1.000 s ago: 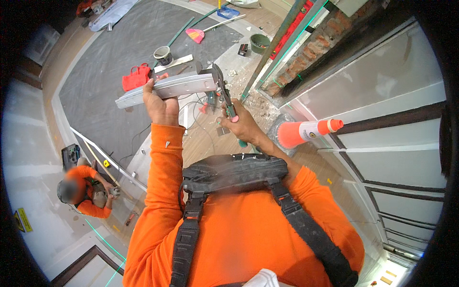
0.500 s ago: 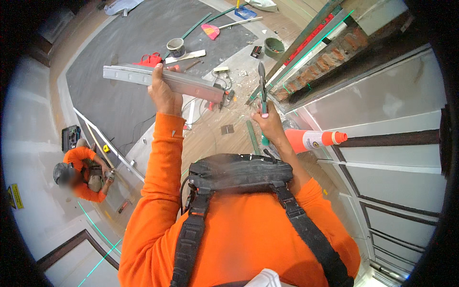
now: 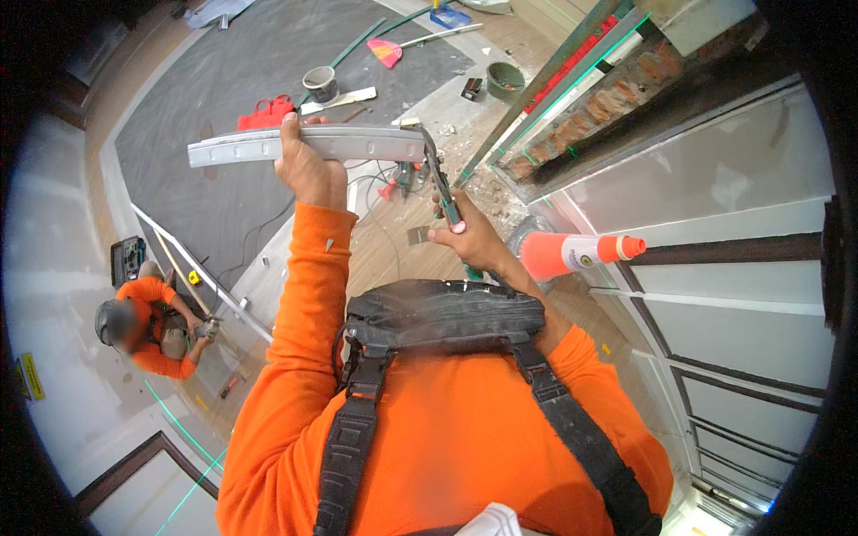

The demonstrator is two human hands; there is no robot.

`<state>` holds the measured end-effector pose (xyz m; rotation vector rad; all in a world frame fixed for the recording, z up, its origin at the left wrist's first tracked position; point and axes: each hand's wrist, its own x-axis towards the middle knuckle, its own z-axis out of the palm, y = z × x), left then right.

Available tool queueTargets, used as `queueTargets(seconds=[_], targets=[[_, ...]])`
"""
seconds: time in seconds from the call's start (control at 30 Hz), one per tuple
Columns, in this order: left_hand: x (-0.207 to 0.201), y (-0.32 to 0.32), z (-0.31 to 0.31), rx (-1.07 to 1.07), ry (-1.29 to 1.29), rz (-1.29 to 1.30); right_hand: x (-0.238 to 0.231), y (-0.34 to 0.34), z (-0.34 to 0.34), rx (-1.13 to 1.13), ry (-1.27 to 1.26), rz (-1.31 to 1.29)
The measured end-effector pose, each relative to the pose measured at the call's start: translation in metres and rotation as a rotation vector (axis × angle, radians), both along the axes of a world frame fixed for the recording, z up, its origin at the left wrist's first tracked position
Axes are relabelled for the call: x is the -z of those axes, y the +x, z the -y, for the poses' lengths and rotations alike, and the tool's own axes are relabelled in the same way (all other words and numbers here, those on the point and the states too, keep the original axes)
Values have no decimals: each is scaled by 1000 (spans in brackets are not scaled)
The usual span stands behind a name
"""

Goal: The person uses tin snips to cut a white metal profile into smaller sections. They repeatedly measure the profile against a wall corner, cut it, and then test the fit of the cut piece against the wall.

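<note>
My left hand (image 3: 311,170) is closed around a short length of galvanized metal channel (image 3: 374,144), held up level and crosswise ahead of me. My right hand (image 3: 472,234) grips a pair of tin snips (image 3: 438,183) with green on the handles. The jaws of the snips meet the right end of the channel; whether the metal lies between the blades is too small to tell. On the floor below the channel lies a red and dark corded power tool (image 3: 398,186), partly hidden.
Right of my right hand lies an orange traffic cone (image 3: 563,255). Beyond stand two buckets (image 3: 320,84) (image 3: 505,80), a red bag (image 3: 265,113) and a broom (image 3: 386,52). Long profiles lean by exposed brick (image 3: 572,125). At left a co-worker (image 3: 159,323) in orange crouches, handling a tool.
The channel has turned in my left hand, its pale ribbed side now showing. My right hand has moved left and slightly down, bringing the snips' jaws to the channel's right end.
</note>
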<state>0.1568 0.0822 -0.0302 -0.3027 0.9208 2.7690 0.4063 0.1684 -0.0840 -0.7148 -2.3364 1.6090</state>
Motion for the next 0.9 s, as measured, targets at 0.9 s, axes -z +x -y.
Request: queueTargets(seconds=[0.9], targets=[[-26, -5, 15, -102, -118, -209, -21, -5, -1, -107, -259, 51]])
